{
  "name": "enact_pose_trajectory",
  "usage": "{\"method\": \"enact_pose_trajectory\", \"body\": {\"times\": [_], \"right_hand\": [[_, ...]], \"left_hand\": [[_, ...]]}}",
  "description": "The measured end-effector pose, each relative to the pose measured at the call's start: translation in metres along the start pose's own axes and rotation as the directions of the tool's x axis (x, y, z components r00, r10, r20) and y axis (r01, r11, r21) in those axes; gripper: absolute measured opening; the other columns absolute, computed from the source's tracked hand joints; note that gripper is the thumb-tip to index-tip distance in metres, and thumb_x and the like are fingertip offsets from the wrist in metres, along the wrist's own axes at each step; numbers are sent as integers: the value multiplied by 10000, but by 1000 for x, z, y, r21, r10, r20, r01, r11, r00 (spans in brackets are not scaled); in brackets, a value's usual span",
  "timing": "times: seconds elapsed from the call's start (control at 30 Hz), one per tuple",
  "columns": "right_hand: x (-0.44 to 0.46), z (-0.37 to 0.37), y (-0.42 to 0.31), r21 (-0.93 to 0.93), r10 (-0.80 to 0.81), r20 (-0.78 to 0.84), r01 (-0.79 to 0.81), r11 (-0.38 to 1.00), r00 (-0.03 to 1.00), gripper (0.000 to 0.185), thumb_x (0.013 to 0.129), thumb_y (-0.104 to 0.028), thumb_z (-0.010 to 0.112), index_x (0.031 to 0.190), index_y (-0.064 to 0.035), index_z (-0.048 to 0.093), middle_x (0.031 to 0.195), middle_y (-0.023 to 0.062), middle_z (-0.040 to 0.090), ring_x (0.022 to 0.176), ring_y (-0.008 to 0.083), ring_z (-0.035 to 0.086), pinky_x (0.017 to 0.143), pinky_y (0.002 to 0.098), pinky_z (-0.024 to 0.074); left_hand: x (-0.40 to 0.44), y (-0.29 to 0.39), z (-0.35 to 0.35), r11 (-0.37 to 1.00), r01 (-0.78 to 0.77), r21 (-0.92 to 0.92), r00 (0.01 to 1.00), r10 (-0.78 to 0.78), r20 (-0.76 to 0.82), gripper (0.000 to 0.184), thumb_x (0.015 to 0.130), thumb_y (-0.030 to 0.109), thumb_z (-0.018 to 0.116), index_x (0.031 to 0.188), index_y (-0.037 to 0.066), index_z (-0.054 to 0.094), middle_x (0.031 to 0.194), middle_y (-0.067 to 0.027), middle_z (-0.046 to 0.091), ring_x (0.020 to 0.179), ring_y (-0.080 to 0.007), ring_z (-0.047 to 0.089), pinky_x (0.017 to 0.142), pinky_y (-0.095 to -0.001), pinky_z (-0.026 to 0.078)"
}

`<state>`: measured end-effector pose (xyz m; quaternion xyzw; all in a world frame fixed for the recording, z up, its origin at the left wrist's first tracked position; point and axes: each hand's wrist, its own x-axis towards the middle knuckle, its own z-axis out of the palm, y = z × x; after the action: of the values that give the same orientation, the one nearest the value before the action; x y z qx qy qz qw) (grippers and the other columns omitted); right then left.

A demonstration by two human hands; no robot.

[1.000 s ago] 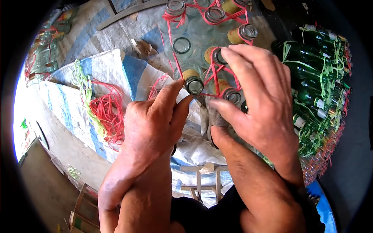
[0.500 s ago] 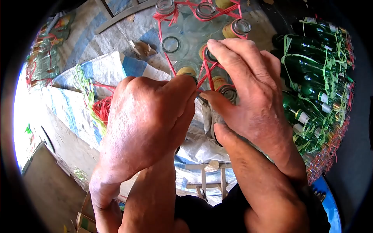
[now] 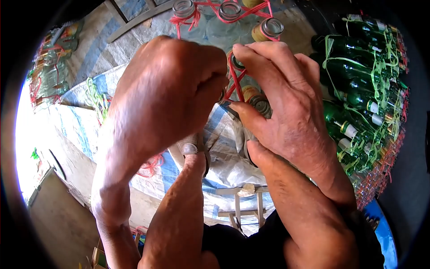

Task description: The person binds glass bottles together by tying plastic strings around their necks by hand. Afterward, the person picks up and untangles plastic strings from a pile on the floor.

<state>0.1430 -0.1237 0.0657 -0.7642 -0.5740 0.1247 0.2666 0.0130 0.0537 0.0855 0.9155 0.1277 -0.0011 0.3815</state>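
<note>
1. The clear glass bottles (image 3: 223, 27) stood mouth-up in the upper middle of the frame, with pink twine (image 3: 236, 82) looped round their necks.
2. The glass looked stiff, smooth and breakable, and several together would probably be weighty. The necks, just below the rims, seemed the surest place to take hold. The twine looked light and limp, apt to slip or tangle when slack.
3. The left hand (image 3: 165, 92), left of centre, had its fingers curled inward; their tips were hidden, so whether they pinched anything could not be told.
4. The right hand (image 3: 291, 103), right of centre, arched over the nearer bottles, its thumb spread well apart from the forefinger.
5. The visible mouths looked uncapped, and no contents could be made out. Green bottles (image 3: 354, 87) were packed at the right, bound with pale green twine. A blue container (image 3: 384, 237) at the lower right held dark items too small to identify.
</note>
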Motion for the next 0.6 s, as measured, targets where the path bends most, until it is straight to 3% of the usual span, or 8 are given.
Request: {"method": "enact_pose_trajectory", "body": {"times": [0.1,0.33,0.4,0.47,0.53,0.6], "right_hand": [[1,-1,0,-9,-1,3,1,1000,1000,768,664,-81,893,1394,-90,654,1330,71,644,1216,272,624,1049,432,408],[3,-2,-1,-9,5,-18,-5,1000,1000,798,633,-98,930,1385,-74,663,1316,60,660,1196,263,630,1046,427,408],[3,1,3,11,-34,-51,35,999,998,663,710,-175,877,1324,-43,666,1232,38,619,1118,213,635,995,462,397],[2,1,2,-1,-34,-58,34,999,998,662,724,-187,876,1331,-34,658,1222,49,607,1107,213,625,996,465,394],[1,1,3,17,-42,-62,43,999,997,663,730,-190,874,1335,-37,651,1222,50,605,1102,213,625,995,464,393],[0,0,5,3,-43,-67,43,999,997,669,730,-189,873,1340,-42,643,1221,49,608,1103,218,625,994,463,393]], "left_hand": [[6,-10,3,998,-17,58,1000,17,-7,79,905,77,739,889,2,721,628,-93,604,531,-145,537,537,-342,452],[0,-7,4,992,105,68,993,-100,-70,114,914,116,753,919,3,759,717,-162,700,593,-297,678,597,-384,527],[-4,-3,6,989,138,57,985,-131,-108,118,914,119,751,930,5,774,754,-183,723,636,-336,709,620,-396,546],[-6,2,7,978,199,59,975,-191,-113,120,916,110,749,933,-5,777,780,-179,741,657,-321,728,643,-378,560],[-11,2,14,969,246,-17,951,-245,-191,80,889,116,765,878,39,746,742,-168,709,671,-371,705,607,-428,543],[-16,-2,22,967,241,-84,941,-254,-226,64,898,90,764,914,29,755,766,-165,728,675,-336,729,615,-395,553]]}}
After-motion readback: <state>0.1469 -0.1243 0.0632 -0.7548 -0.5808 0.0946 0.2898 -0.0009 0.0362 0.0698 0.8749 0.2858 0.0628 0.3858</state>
